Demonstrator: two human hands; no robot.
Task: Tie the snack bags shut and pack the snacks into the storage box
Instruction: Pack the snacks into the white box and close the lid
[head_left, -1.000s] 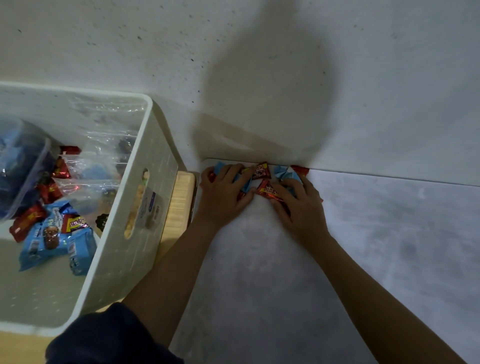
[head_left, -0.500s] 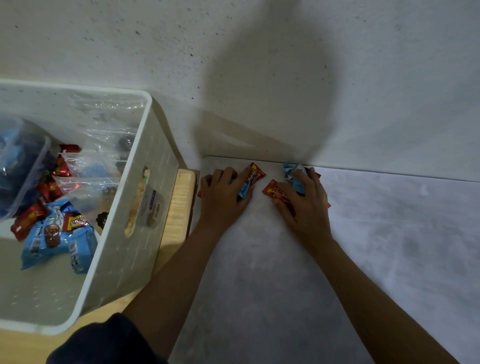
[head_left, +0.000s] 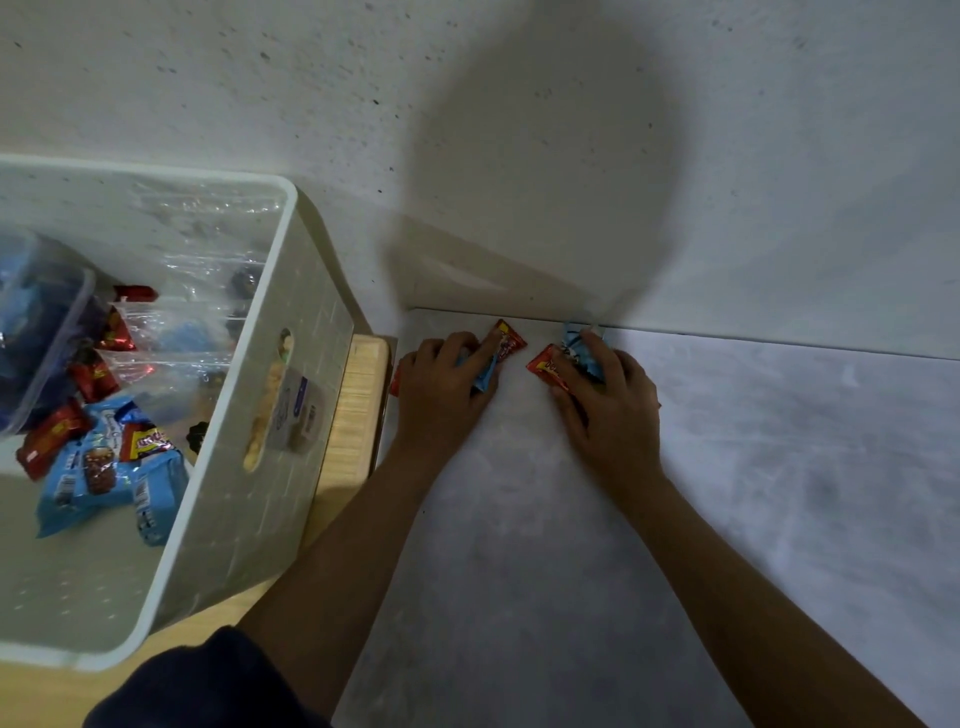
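Note:
Small red and blue snack packets lie on the grey table against the wall. My left hand (head_left: 447, 382) closes over a blue packet (head_left: 483, 375) and a red packet (head_left: 509, 341). My right hand (head_left: 608, 395) covers another red packet (head_left: 543, 365) and a blue packet (head_left: 576, 338). The white storage box (head_left: 270, 415) stands at the left with loose red and blue snacks (head_left: 98, 462) and clear plastic bags (head_left: 171, 332) inside.
The box rests on a wooden board (head_left: 358, 405) beside the grey table top (head_left: 571, 571). A speckled white wall (head_left: 519, 130) rises right behind the packets. A clear tub (head_left: 41, 332) sits in the box's far left.
The pile of packets has been split: my hands have drawn apart, each taking a share. A bare gap of table shows between them now.

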